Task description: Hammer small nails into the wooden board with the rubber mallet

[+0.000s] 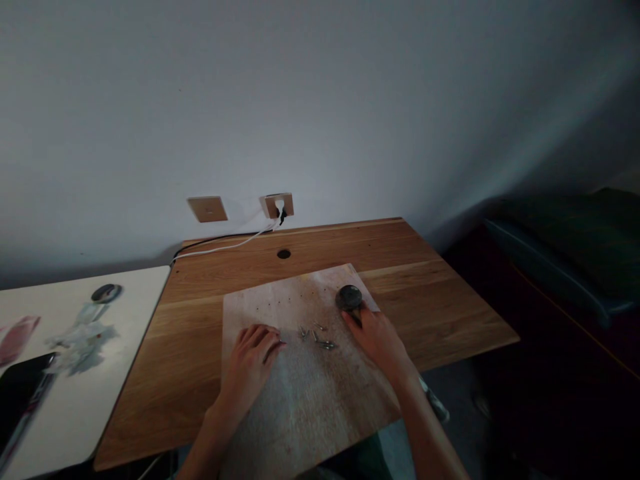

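Fasteners (327,345) on a board (310,400) (itself on a desk (435,293)), wall socket (271,208) behind, another table (127,313) left.

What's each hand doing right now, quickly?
Left hand: closed in a pinch, apparently holding a small metal piece.
Right hand: closed, holding the dark round-headed tool by its handle.
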Demonstrator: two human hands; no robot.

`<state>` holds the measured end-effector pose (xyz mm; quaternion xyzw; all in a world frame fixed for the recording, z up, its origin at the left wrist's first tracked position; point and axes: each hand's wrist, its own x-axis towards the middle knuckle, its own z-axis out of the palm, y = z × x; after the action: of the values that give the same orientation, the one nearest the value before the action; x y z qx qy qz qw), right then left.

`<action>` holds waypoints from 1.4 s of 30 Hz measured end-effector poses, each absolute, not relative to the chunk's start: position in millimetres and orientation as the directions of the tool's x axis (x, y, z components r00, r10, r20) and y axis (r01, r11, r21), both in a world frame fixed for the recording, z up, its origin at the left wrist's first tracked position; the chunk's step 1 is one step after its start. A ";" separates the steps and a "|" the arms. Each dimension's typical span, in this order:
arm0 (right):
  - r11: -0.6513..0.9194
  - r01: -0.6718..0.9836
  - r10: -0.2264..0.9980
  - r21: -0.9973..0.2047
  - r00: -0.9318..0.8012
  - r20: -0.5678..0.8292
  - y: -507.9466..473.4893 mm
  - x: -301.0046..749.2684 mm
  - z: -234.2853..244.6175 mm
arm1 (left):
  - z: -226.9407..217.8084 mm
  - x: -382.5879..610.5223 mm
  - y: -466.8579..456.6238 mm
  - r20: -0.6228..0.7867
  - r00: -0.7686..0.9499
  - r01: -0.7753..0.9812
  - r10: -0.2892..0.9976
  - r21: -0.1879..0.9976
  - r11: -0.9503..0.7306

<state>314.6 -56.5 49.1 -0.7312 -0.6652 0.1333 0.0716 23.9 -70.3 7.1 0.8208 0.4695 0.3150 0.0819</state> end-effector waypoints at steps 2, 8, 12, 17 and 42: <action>-0.108 0.952 0.992 -0.286 0.083 -0.099 -56.6 313.9 50.5 | 6.5 22.8 -70.0 0.430 0.341 0.700 0.836 0.478 -0.531; -0.086 0.949 0.994 -0.302 0.061 -0.091 -56.8 313.8 51.2 | 5.2 22.1 -69.1 0.387 0.326 0.654 0.863 0.566 -0.501; -0.102 0.948 0.993 -0.301 0.078 -0.090 -57.0 313.7 50.9 | 6.7 23.5 -69.9 0.400 0.363 0.647 0.842 0.541 -0.537; -0.094 0.948 0.994 -0.304 0.070 -0.088 -56.3 314.5 49.0 | 6.4 25.3 -71.5 0.381 0.450 0.661 0.807 0.465 -0.588; -0.067 0.888 0.996 -0.454 0.036 -0.076 -49.3 323.2 50.2 | 39.0 86.5 9.6 0.374 0.448 0.633 0.812 0.508 -0.584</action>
<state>323.2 -49.3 50.2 -0.7055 -0.6679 0.1892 0.1426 86.5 9.6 39.0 0.8378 0.4312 0.3001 0.1489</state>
